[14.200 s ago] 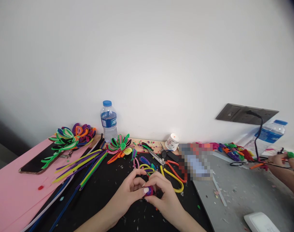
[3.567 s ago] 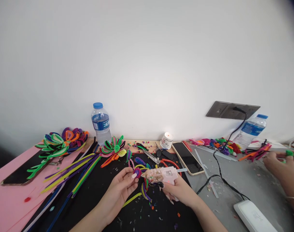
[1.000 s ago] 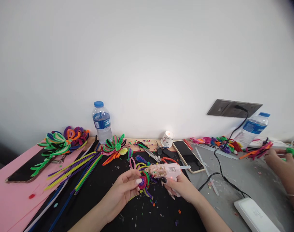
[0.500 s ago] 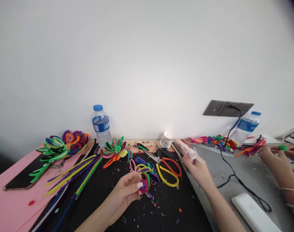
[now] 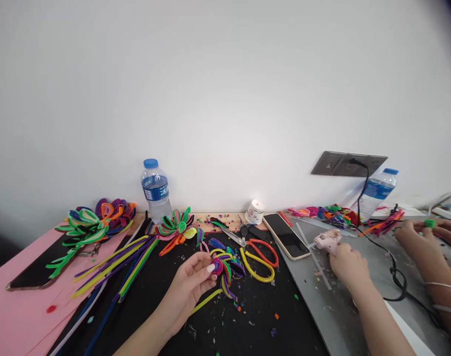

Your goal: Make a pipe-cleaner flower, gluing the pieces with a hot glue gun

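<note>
My left hand [image 5: 195, 277] pinches a pipe-cleaner flower [image 5: 227, 269] by its purple and magenta coiled centre, with yellow, green and blue loops fanning out to the right. Over the grey table, my right hand [image 5: 349, 267] is closed around the handle of a pale pink glue gun [image 5: 327, 241], whose nozzle end faces left. Scissors [image 5: 257, 254] with red and yellow handles lie just beyond the flower. Clear glue sticks [image 5: 314, 257] lie left of the glue gun. Another pipe-cleaner flower [image 5: 181, 227] rests further back.
Water bottles [image 5: 156, 193] stand by the wall. A phone [image 5: 286, 236] lies across the black mat's right edge. Loose pipe cleaners [image 5: 114, 262] spread at left. A black cord [image 5: 384, 249] runs from the wall outlet [image 5: 349, 164]. At right, another person's hands [image 5: 421, 242] hold something green.
My right hand has carried the glue gun right and down, from over the phone to the grey table, uncovering the phone. My left hand has shifted slightly, still pinching the flower.
</note>
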{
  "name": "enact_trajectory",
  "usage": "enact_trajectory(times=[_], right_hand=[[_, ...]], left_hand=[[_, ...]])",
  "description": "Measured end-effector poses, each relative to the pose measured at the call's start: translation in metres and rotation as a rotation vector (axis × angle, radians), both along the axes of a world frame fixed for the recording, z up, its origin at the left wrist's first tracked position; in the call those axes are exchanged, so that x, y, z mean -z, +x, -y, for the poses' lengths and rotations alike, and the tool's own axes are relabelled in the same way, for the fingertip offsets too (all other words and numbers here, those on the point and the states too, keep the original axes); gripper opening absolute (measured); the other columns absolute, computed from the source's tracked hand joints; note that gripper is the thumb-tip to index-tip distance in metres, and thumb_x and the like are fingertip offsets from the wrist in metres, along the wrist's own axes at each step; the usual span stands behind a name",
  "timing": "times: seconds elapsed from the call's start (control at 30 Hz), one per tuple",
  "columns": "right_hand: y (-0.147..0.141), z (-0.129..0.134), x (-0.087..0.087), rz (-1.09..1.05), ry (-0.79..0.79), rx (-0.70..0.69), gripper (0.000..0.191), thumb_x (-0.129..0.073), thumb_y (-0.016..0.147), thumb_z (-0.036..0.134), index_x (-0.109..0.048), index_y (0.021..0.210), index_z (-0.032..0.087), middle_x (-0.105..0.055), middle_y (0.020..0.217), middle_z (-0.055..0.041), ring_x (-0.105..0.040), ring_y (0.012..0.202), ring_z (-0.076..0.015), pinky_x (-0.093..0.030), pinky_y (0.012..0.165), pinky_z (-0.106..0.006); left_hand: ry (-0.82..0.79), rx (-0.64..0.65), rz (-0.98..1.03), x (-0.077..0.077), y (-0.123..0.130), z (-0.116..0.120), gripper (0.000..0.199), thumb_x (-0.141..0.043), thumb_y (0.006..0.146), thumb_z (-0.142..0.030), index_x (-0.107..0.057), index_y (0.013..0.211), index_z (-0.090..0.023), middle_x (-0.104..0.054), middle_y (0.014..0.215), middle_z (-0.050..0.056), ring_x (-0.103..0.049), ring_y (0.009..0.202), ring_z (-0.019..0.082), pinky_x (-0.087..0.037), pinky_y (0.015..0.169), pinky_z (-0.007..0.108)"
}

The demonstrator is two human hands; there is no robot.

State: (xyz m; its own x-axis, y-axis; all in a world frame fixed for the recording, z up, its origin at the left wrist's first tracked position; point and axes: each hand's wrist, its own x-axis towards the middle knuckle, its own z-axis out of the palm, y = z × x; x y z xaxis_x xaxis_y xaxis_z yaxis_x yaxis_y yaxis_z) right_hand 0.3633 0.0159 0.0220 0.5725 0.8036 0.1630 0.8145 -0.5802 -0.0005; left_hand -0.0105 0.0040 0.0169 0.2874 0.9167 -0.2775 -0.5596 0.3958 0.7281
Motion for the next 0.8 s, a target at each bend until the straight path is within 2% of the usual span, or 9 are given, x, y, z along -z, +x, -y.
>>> enact_trajectory(times=[0.17, 0.23, 0.3, 0.33, 0.43, 0.53, 0.6, 0.7, 0.8], right_hand=[[0.005, 0.001, -0.001, 0.023, -0.045, 0.103, 0.036, -0.040, 0.079, 0.020, -0.060, 0.099, -0.002, -0.058, 0.092, -0.0337, -0.058, 0.090, -0.0425, -0.042, 0.063, -0.043], [0.005, 0.004, -0.010, 0.036, -0.042, 0.085, 0.037, -0.042, 0.079, 0.026, -0.061, 0.099, 0.001, -0.057, 0.096, -0.0336, -0.056, 0.093, -0.0435, -0.042, 0.063, -0.045], [-0.003, 0.007, -0.022, 0.043, -0.009, 0.006, 0.037, -0.043, 0.079, 0.031, -0.061, 0.102, 0.008, -0.058, 0.101, -0.0293, -0.053, 0.098, -0.0415, -0.042, 0.069, -0.046], [-0.013, 0.008, -0.029, 0.042, 0.022, -0.057, 0.035, -0.043, 0.079, 0.031, -0.060, 0.103, 0.012, -0.059, 0.101, -0.0250, -0.052, 0.101, -0.0387, -0.041, 0.075, -0.045], [-0.065, 0.011, -0.045, -0.161, 0.252, -0.443, 0.023, -0.046, 0.078, 0.025, -0.060, 0.094, 0.016, -0.063, 0.093, -0.0132, -0.057, 0.091, -0.0289, -0.043, 0.079, -0.039], [-0.140, 0.015, -0.044, -0.418, 0.120, -0.954, 0.014, -0.049, 0.081, 0.019, -0.060, 0.088, 0.020, -0.063, 0.088, -0.0059, -0.056, 0.086, -0.0210, -0.044, 0.077, -0.031], [-0.183, 0.018, -0.035, -0.440, -0.034, -1.228, 0.016, -0.051, 0.079, 0.012, -0.060, 0.089, 0.022, -0.062, 0.087, -0.0031, -0.054, 0.086, -0.0190, -0.044, 0.077, -0.028], [-0.220, 0.021, -0.017, -0.327, -0.119, -1.404, 0.011, -0.057, 0.075, 0.012, -0.058, 0.085, 0.018, -0.060, 0.087, -0.0049, -0.052, 0.083, -0.0208, -0.044, 0.074, -0.031], [-0.225, 0.020, -0.004, -0.315, -0.098, -1.406, 0.010, -0.050, 0.079, 0.008, -0.055, 0.078, 0.017, -0.058, 0.087, -0.0052, -0.050, 0.082, -0.0194, -0.044, 0.071, -0.030]], left_hand=[[0.046, -0.083, 0.008, 0.005, -0.006, -0.004, 0.018, -0.072, 0.067, -0.018, -0.061, 0.081, -0.017, -0.061, 0.072, -0.002, -0.058, 0.066, 0.010, -0.049, 0.064, 0.022], [0.060, -0.115, 0.021, 0.006, -0.007, -0.006, 0.018, -0.070, 0.068, -0.018, -0.061, 0.084, -0.017, -0.061, 0.073, -0.001, -0.058, 0.066, 0.010, -0.049, 0.064, 0.022], [0.062, -0.142, 0.029, 0.006, -0.009, -0.007, 0.019, -0.070, 0.069, -0.017, -0.061, 0.085, -0.017, -0.061, 0.074, -0.001, -0.058, 0.066, 0.010, -0.050, 0.065, 0.022], [0.061, -0.156, 0.031, 0.005, -0.009, -0.008, 0.019, -0.070, 0.069, -0.017, -0.060, 0.086, -0.017, -0.061, 0.074, -0.001, -0.058, 0.066, 0.010, -0.050, 0.065, 0.022], [0.058, -0.188, 0.044, 0.004, -0.012, -0.011, 0.019, -0.069, 0.070, -0.015, -0.060, 0.086, -0.017, -0.061, 0.074, -0.001, -0.059, 0.066, 0.009, -0.051, 0.066, 0.022], [0.059, -0.208, 0.074, 0.004, -0.015, -0.013, 0.017, -0.068, 0.071, -0.014, -0.060, 0.086, -0.017, -0.061, 0.074, -0.001, -0.059, 0.066, 0.009, -0.051, 0.066, 0.021], [0.057, -0.221, 0.089, 0.005, -0.016, -0.014, 0.018, -0.068, 0.070, -0.013, -0.060, 0.086, -0.017, -0.061, 0.075, -0.001, -0.059, 0.066, 0.008, -0.051, 0.065, 0.020], [0.052, -0.237, 0.102, 0.006, -0.017, -0.015, 0.020, -0.069, 0.069, -0.012, -0.061, 0.086, -0.017, -0.062, 0.077, 0.000, -0.060, 0.066, 0.009, -0.051, 0.064, 0.020], [0.045, -0.228, 0.099, 0.006, -0.016, -0.015, 0.019, -0.070, 0.069, -0.013, -0.061, 0.086, -0.017, -0.062, 0.076, -0.001, -0.059, 0.065, 0.008, -0.051, 0.064, 0.020]])
